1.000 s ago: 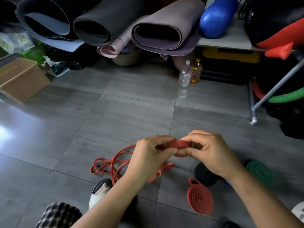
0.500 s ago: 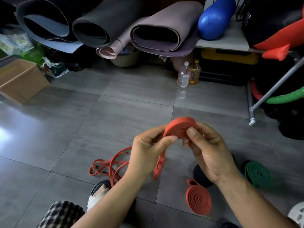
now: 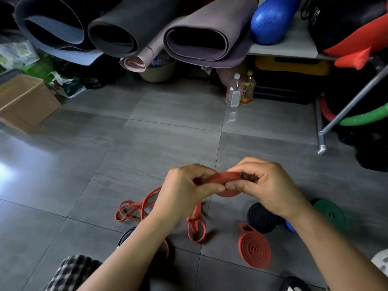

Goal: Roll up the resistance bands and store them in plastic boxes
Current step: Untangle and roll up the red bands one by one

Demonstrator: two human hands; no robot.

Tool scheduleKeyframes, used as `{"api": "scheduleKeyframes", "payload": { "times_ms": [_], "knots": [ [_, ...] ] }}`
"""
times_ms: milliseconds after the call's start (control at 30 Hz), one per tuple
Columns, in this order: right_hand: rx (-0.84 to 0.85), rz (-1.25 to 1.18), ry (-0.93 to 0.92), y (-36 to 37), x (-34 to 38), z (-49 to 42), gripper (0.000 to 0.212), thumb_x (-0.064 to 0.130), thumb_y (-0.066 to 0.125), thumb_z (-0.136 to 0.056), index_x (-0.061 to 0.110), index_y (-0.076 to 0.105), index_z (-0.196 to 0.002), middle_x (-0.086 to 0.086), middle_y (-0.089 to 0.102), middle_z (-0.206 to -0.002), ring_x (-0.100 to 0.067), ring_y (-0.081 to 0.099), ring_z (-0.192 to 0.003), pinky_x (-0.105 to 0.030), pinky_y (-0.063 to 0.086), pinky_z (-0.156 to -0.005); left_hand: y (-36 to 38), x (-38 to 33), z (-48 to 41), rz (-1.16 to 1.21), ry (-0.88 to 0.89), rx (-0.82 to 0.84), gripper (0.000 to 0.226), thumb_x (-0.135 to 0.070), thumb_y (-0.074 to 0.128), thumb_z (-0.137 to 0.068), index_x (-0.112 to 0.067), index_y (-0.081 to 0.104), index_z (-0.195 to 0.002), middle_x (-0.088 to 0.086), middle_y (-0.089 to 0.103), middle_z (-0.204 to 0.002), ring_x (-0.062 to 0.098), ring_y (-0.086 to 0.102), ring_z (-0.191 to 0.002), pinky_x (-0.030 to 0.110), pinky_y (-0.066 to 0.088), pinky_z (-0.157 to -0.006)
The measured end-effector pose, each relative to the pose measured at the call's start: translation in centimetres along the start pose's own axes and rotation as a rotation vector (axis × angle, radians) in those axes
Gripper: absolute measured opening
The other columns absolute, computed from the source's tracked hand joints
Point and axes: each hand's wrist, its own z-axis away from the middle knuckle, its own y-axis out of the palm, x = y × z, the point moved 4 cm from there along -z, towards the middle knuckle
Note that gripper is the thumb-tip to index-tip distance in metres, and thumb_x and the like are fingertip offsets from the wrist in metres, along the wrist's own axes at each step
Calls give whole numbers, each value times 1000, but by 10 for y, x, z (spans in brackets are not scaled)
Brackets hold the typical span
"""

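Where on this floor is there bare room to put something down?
The widest bare floor lies ahead of the left hand and right hand, between the brown box, the bottles and the rack leg. More lies left of the loose loops of the red band. It is crowded beside the right hand: the black coil, red coil and green coil sit close.

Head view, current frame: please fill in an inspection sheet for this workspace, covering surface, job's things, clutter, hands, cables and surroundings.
Surface: grey tiled floor, glare patch at left.
Job's things: red rubber resistance band, partly rolled, tail loose on the floor; rolled red coil, rolled black coil and rolled green coil lying flat; brown open box far left.
Clutter: two plastic bottles, upright.
Hands: left hand and right hand both pinch the red roll.
Cables: nothing seen.
Surroundings: rolled exercise mats, blue foam roller behind.
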Motion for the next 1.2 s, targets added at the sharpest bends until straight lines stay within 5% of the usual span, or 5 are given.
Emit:
{"api": "scheduleKeyframes", "payload": {
  "times_ms": [133,367,600,933,1200],
  "knots": [
    [-96,-274,-10,-2,1,-2,35,62,70,-61,36,72,-84,6,65,-78,-12,63,-72,-19,51,-66,-5,-7,-1,359,-14,4,19,-12,77,-62,-23,71,-77,-2,68,-76,10,63,-73,18,51,-70],
    [-54,-196,42,-1,-1,-2,47,67,67,-59,31,71,-89,0,65,-80,-21,63,-74,-23,53,-68,-6,-2,-3,371,-115,46,7,-23,76,-58,-28,73,-62,3,64,-63,12,58,-58,20,49,-57],
    [-115,-345,147,-1,2,1,15,25,67,-65,21,69,-79,11,65,-60,0,54,-50,-8,40,-51,0,2,3,467,-156,49,18,-4,73,-68,-15,71,-82,10,66,-75,12,60,-68,14,49,-66],
    [-325,-661,158,16,-7,3,44,65,75,-52,26,70,-74,4,57,-60,-6,47,-52,-16,42,-55,11,-7,4,680,-106,-23,26,-16,66,-65,-11,70,-91,-4,72,-76,5,63,-71,15,50,-69],
    [-137,-498,253,16,-4,6,29,40,68,-65,24,65,-89,4,68,-77,-14,61,-65,-22,50,-63,1,2,1,406,-115,-67,16,-7,72,-73,-23,71,-79,1,66,-64,9,56,-58,17,46,-56]
  ]
}}
